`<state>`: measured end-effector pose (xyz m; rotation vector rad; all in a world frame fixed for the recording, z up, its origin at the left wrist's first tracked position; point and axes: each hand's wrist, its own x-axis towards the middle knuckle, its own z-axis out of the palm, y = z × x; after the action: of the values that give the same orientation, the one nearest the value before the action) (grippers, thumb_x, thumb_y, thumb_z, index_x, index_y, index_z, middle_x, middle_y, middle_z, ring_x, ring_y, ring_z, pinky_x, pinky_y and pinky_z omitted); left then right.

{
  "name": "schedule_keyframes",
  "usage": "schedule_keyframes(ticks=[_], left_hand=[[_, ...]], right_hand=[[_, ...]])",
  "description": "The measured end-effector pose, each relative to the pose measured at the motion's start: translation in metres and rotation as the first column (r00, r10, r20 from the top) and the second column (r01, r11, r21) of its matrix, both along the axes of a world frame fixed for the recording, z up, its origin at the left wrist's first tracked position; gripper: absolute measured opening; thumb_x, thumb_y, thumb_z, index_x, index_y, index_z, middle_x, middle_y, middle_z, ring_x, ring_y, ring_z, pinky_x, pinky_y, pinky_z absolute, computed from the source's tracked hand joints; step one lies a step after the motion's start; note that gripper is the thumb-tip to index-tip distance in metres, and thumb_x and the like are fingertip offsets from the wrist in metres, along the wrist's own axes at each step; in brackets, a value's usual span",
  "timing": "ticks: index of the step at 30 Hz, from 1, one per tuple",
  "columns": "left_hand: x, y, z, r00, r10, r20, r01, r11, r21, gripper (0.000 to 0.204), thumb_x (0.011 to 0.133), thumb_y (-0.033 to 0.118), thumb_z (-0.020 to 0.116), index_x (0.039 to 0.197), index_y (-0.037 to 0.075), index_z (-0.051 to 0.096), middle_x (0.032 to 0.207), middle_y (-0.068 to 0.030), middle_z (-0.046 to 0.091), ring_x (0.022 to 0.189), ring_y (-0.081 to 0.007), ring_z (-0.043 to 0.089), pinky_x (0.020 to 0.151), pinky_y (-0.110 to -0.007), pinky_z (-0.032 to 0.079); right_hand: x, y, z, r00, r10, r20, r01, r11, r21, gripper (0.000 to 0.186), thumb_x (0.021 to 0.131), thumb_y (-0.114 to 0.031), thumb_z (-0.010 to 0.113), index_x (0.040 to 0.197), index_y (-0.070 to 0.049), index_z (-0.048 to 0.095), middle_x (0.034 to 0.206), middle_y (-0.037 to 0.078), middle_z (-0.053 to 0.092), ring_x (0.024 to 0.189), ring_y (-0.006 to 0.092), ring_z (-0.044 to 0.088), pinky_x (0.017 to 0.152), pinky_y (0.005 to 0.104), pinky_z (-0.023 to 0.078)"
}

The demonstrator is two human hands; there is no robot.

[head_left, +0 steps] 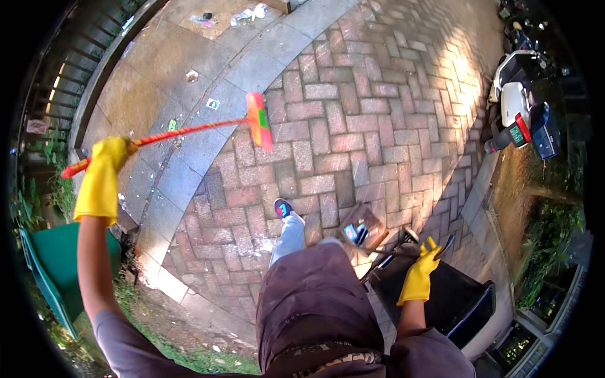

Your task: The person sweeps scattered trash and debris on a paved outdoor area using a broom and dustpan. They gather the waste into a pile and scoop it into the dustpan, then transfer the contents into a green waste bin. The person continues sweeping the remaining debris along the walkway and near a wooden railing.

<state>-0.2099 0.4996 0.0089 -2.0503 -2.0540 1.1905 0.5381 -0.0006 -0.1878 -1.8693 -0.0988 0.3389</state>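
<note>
My left hand, in a yellow rubber glove, is closed round the red and yellow handle of a broom. Out ahead, the broom's orange-red head, with a green patch, is over the line between grey slabs and brick paving. My right hand, gloved the same way, grips a dark bar beside a black wheeled bin. This bar appears to lead to a brownish dustpan low by my legs, with a blue and white packet at it. The fingers partly hide the grip.
Litter lies on the slabs: a crumpled scrap, a small card, a green wrapper and plastic bags. A green bin stands left. Parked motorbikes line the right edge. Railings border the far left.
</note>
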Motion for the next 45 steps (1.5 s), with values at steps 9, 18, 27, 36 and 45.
schedule_keyframes(ticks=[9,18,27,36,45], left_hand=[[0.046,0.104,0.098,0.984,-0.175,-0.029,0.176,0.984,0.033,0.029,0.093,0.043,0.065,0.091,0.018,0.078,0.09,-0.0122,0.076,0.085,-0.0329,0.074,0.076,-0.044,0.057],[0.184,0.268,-0.012,0.964,-0.252,0.083,0.265,0.909,-0.322,0.028,0.087,0.047,0.07,0.094,0.022,0.08,0.095,-0.0078,0.077,0.092,-0.0309,0.074,0.077,-0.044,0.059],[0.151,0.384,0.03,0.974,0.116,-0.197,-0.133,0.988,-0.073,0.051,0.092,0.064,0.056,0.093,0.02,0.08,0.095,-0.0084,0.077,0.093,-0.0277,0.075,0.077,-0.043,0.058],[0.287,-0.149,-0.033,0.484,0.824,0.294,-0.874,0.44,0.204,0.039,0.098,0.044,0.064,0.089,0.007,0.076,0.076,-0.0197,0.071,0.072,-0.0365,0.071,0.064,-0.043,0.054],[0.812,-0.368,-0.014,-0.735,0.394,0.551,-0.583,-0.782,-0.219,0.033,0.101,0.042,0.063,0.098,0.009,0.068,0.063,-0.0063,0.061,0.049,-0.0212,0.058,0.045,-0.037,0.044]], right_hand=[[0.059,0.183,0.041,0.999,-0.006,0.043,0.0,0.989,0.148,0.069,0.105,-0.053,0.049,0.119,0.012,0.066,0.068,0.0,0.045,0.051,0.0091,0.044,0.078,0.0301,0.055],[0.106,0.46,0.009,0.989,0.146,-0.039,-0.143,0.988,0.063,0.06,0.106,-0.05,0.051,0.119,0.005,0.07,0.062,0.005,0.06,0.046,0.008,0.043,0.049,0.0205,0.04],[0.154,0.647,-0.008,0.789,0.584,-0.189,-0.586,0.809,0.052,0.058,0.107,-0.051,0.047,0.11,0.001,0.072,0.068,0.001,0.061,0.058,0.0051,0.045,0.058,0.0202,0.034],[0.195,0.729,-0.036,0.61,0.772,-0.18,-0.792,0.599,-0.114,0.057,0.106,-0.05,0.05,0.107,0.002,0.074,0.081,0.01,0.074,0.061,0.0134,0.061,0.061,0.0246,0.046],[0.233,0.766,-0.063,0.417,0.855,-0.308,-0.894,0.446,0.026,0.063,0.103,-0.05,0.057,0.111,0.011,0.067,0.081,0.017,0.073,0.062,0.0255,0.067,0.07,0.0332,0.059]])
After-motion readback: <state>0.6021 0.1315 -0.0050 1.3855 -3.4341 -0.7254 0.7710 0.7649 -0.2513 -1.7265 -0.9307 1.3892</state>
